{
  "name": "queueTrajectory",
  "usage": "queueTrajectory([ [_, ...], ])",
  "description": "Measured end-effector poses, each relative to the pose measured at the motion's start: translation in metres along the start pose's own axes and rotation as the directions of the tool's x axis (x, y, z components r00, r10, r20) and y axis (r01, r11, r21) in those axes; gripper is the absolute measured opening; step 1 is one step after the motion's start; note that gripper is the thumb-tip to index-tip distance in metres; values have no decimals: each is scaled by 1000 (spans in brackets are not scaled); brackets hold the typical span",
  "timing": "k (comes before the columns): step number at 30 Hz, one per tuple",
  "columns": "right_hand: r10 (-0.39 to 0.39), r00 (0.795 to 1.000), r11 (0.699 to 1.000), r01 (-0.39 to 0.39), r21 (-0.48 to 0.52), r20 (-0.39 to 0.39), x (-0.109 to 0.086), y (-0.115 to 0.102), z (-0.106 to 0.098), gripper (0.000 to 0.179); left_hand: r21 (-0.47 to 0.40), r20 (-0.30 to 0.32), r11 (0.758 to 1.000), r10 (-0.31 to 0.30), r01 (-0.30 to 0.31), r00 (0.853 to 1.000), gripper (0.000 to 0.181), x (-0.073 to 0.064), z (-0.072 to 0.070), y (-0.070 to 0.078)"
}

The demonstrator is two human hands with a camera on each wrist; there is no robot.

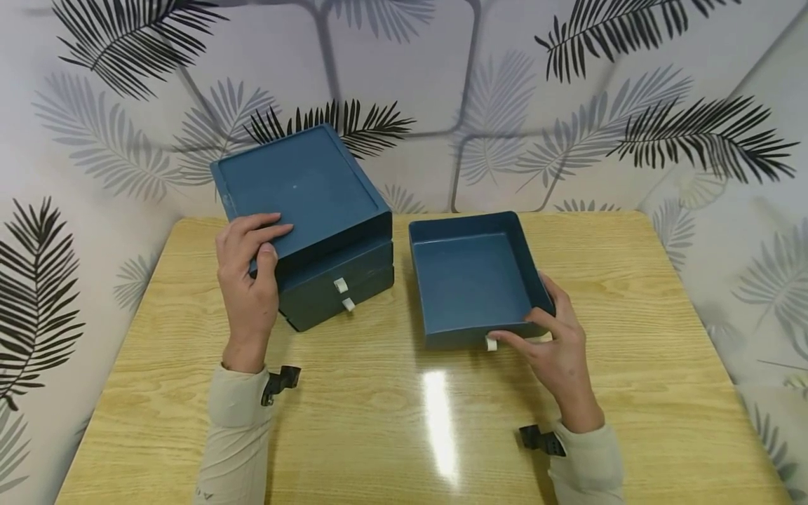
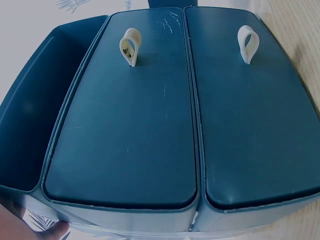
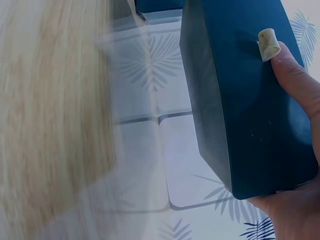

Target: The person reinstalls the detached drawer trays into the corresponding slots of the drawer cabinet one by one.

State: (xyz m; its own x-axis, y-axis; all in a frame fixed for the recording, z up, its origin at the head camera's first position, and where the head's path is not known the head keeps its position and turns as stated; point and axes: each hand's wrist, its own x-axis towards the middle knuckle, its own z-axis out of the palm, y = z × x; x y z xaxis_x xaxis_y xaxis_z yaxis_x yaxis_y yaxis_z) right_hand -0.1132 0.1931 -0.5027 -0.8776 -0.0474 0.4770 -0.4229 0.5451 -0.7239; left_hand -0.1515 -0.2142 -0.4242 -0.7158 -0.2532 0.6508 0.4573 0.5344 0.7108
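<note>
A blue drawer cabinet (image 1: 303, 189) stands at the left of the table, turned at an angle. Its top slot (image 2: 42, 100) gapes without a drawer, while two lower drawers (image 2: 125, 115) with white loop pulls sit closed below. My left hand (image 1: 248, 280) rests on the cabinet's front left top edge, fingers lying over the top. The removed blue drawer (image 1: 470, 280), open side up and bare inside, is right of the cabinet. My right hand (image 1: 558, 340) grips it by the front right corner, thumb on the front beside its white loop pull (image 3: 269, 45). In the right wrist view the drawer appears raised off the table.
The wood-grain table (image 1: 353, 435) extends beneath both hands, with a bright glare streak in front of the drawer. A leaf-patterned backdrop (image 1: 442, 84) rises behind the table's far edge and along both sides.
</note>
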Motion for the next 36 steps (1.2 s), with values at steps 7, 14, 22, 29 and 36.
queueTrajectory([
  [7, -5, 1000, 1000, 5, 16, -9, 0, -8, -1, 32, -12, 4, 1000, -10, 10, 1000, 36, 0, -1, 14],
  [14, -14, 1000, 999, 14, 29, -12, 0, -12, -2, 32, -10, 9, 1000, -17, 17, 1000, 36, 1, -2, 24],
  [22, -36, 999, 998, 36, 47, -6, 0, -17, -3, 34, -11, 5, 1000, -22, 22, 1000, 36, 1, -1, 23],
  [29, -104, 994, 992, 106, 64, -24, 1, -20, -3, 38, -4, 5, 1000, -26, 26, 1000, 37, -1, -1, 19],
  [36, -112, 993, 990, 114, 81, -20, 3, -24, -5, 36, -2, 7, 1000, -22, 22, 1000, 36, 0, -1, 19],
])
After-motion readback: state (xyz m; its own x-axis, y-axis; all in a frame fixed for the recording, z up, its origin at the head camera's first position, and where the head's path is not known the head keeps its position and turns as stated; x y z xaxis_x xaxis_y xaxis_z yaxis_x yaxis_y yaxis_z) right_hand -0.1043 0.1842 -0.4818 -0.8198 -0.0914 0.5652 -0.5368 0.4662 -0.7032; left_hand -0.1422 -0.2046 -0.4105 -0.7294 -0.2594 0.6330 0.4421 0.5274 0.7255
